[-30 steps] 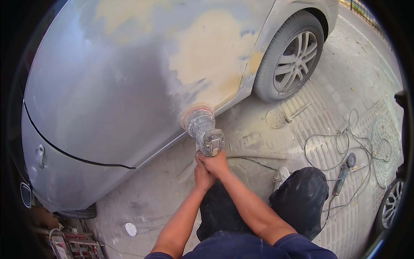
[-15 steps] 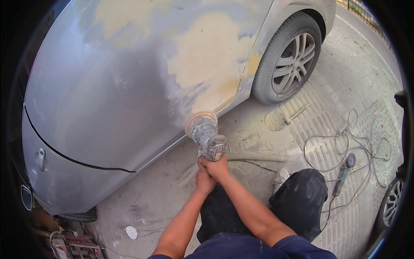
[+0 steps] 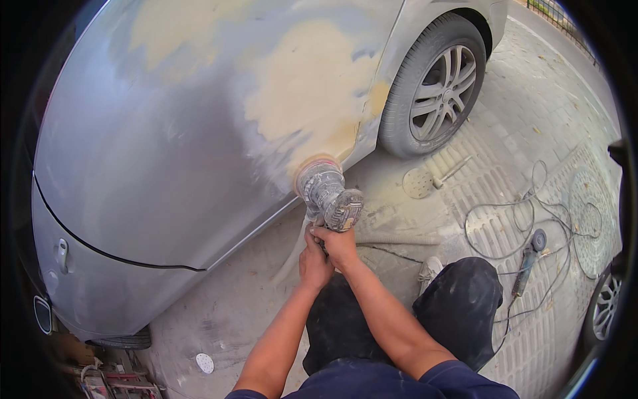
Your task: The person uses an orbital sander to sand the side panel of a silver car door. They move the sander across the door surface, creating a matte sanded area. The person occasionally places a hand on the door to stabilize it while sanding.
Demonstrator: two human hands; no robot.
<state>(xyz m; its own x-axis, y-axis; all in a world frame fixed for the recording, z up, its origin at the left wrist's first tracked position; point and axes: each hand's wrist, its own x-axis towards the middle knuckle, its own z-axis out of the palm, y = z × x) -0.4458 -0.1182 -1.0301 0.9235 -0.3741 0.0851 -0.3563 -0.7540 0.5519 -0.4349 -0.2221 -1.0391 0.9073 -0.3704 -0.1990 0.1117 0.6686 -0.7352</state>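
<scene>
The right hand (image 3: 340, 245) has its fingers curled round the handle end of the dusty orbital sander (image 3: 330, 194); the left hand (image 3: 314, 265) closes round that same end just beside it, most of its fingertips hidden behind the handle and the other hand. The sander sits at the lower edge of the silver-grey car's door panel (image 3: 193, 146), just below the beige filler patch (image 3: 306, 80); the face of its sanding disc (image 3: 300, 174) is turned to the panel, so how flat it lies cannot be told. A pale hose (image 3: 287, 265) drops left of the hands, its join with the tool obscured. The car's top is cut off at the far edge, its front wheel (image 3: 136, 340) mostly tucked under the body, and the red-framed objects (image 3: 123, 384) near left are too dim to name. Pavement (image 3: 212, 292) runs along the sill to the left; to the right, room narrows between the car's rear wheel (image 3: 446, 100), the perforated disc (image 3: 419, 183), the person's bent knee (image 3: 462, 292) and the angle grinder (image 3: 530, 263) with its looped cord (image 3: 468, 233).
</scene>
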